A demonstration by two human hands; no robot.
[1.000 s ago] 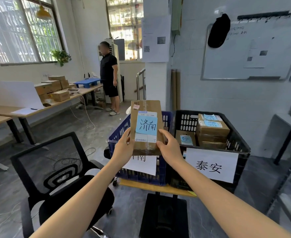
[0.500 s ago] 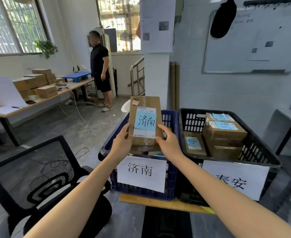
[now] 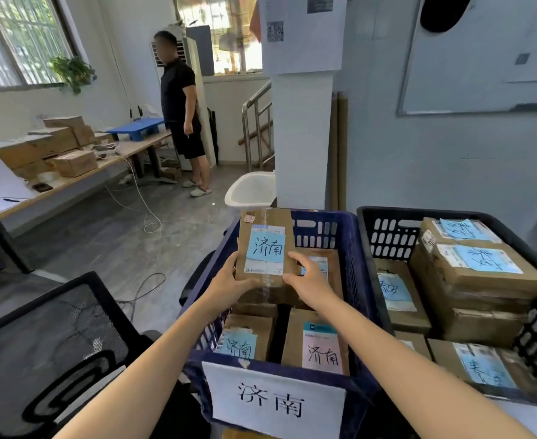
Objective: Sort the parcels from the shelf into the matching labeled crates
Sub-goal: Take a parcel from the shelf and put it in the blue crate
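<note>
Head view: the parcel (image 3: 265,248) tagged 济南 has sunk from held-up into the mouth of the blue crate (image 3: 319,217), whose sign (image 3: 276,400) reads the same — a match, so placing looks nearly done; the left hand (image 3: 229,285) and right hand (image 3: 308,285) each grip its near end. Whether it rests on the parcels beneath (image 3: 321,343) is hidden by the hands; the front label of the black crate (image 3: 387,236) is cut off.

Above the blue crate (image 3: 354,267) all is open; parcels (image 3: 321,346) cover its floor; black crate (image 3: 390,239) adjoins
</note>
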